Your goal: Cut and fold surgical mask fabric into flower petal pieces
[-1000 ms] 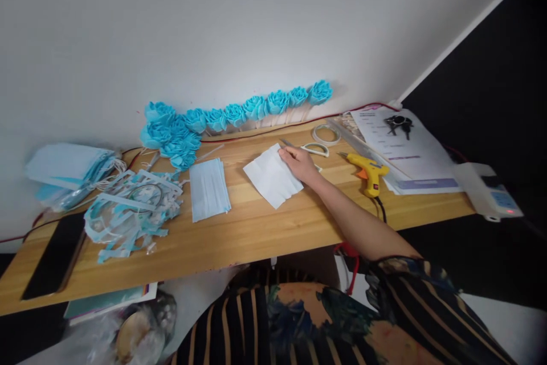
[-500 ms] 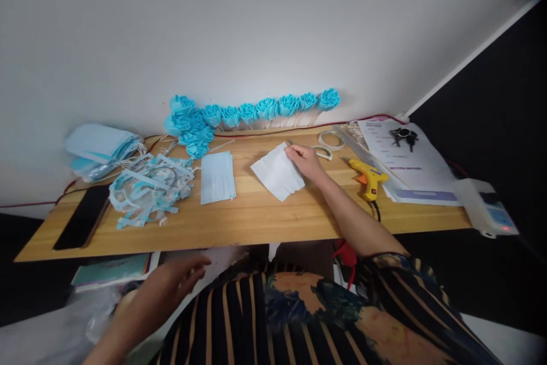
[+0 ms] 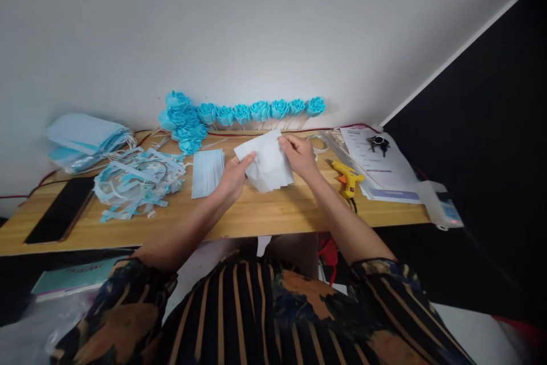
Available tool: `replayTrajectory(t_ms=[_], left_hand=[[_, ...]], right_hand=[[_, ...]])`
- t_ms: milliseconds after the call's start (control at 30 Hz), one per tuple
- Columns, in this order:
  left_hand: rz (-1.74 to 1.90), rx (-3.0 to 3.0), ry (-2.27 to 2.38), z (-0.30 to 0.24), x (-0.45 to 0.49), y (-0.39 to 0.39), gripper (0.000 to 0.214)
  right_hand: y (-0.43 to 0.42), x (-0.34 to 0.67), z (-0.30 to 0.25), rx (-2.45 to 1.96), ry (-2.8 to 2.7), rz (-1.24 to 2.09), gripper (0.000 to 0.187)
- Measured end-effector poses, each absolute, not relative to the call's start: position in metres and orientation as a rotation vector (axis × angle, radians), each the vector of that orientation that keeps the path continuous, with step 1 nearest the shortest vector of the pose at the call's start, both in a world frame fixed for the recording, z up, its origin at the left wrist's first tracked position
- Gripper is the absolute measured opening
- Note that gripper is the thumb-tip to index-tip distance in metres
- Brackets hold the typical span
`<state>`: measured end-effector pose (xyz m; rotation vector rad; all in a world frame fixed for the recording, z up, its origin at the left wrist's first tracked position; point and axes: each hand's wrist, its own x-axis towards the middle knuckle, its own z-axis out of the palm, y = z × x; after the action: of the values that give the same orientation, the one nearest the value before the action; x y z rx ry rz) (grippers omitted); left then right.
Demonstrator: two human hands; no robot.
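Between my hands is a stack of thin white fabric sheets (image 3: 268, 165), lifted and tilted over the wooden table. My left hand (image 3: 235, 176) grips its left edge, thumb on top. My right hand (image 3: 299, 154) pinches the upper right edge; its other fingers are curled and partly hidden. Just left of my left hand lies a pile of light blue pleated mask sheets (image 3: 207, 172). A tangle of cut mask strips and ear loops (image 3: 139, 180) is farther left. To the right of my right hand rests a yellow glue gun (image 3: 348, 177).
Blue fabric roses (image 3: 260, 110) line the wall, with more bunched at a cluster (image 3: 182, 120). A bag of masks (image 3: 88, 140) and a black phone (image 3: 60, 211) sit left. Papers (image 3: 384, 165), keys (image 3: 378, 144), a tape roll (image 3: 318, 143) and a white power box (image 3: 440, 205) are right.
My left hand has come up from below the table edge and taken hold of the white sheets' left side. The sheets are raised and turned. The view has shifted slightly right.
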<state>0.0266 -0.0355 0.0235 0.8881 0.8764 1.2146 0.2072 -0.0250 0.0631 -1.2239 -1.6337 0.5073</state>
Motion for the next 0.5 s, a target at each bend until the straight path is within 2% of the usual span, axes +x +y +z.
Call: replayTrajectory(t_ms=[100,300,500], left_hand=[[1.359,0.933,1.023,0.022,0.037,-0.019,0.036],[1.477,1.313,1.409,0.007,0.032,0.018,0.038],[1.551,1.378,1.361,0.006,0.019,0.027,0.041]], right_hand=[[-0.018,0.201,0.047,-1.291,-1.521,0.432,0.050],[0.004,0.185,0.027,-1.402,-1.416,0.297,0.047],[0.022,0.189,0.018,-1.218,-1.411,0.728,0.064]])
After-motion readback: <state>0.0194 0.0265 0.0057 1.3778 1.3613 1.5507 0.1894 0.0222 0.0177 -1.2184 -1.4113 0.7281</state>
